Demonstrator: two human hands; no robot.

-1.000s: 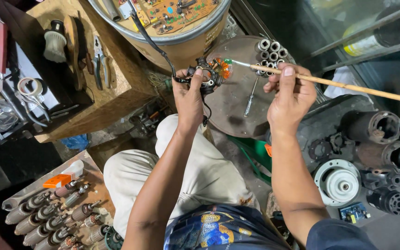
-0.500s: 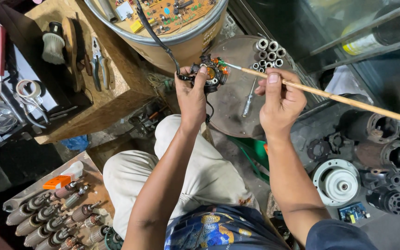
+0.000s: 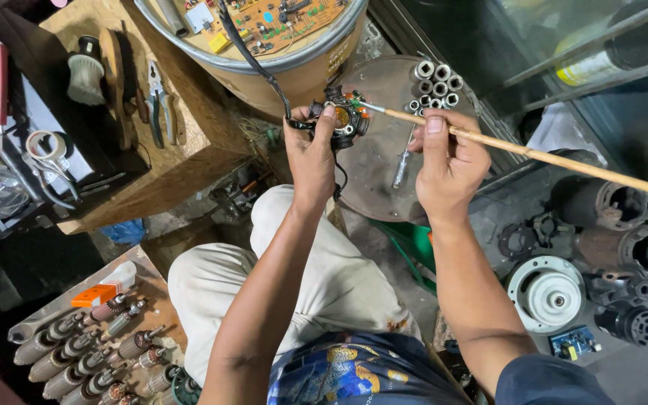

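Note:
My left hand point(image 3: 310, 154) grips a small black round motor part with copper and orange bits point(image 3: 343, 116), a black cable point(image 3: 253, 56) running from it toward the drum. My right hand point(image 3: 448, 161) pinches a long thin wooden stick point(image 3: 556, 159) like a pen. The stick's metal tip touches the top of the motor part. Both hands are held above a round grey metal plate point(image 3: 373, 169), over my knees in light trousers.
A drum point(image 3: 294, 71) topped with a circuit board stands ahead. On the plate lie a cluster of metal sleeves point(image 3: 435, 84) and a screwdriver point(image 3: 403, 166). Pliers point(image 3: 155, 101) and a brush rest on the wooden block at left. Motor housings point(image 3: 616, 217) lie right, several armatures point(image 3: 84, 352) lower left.
Both hands have shifted slightly up and left together, the stick's tip staying on the motor part. Grips are unchanged.

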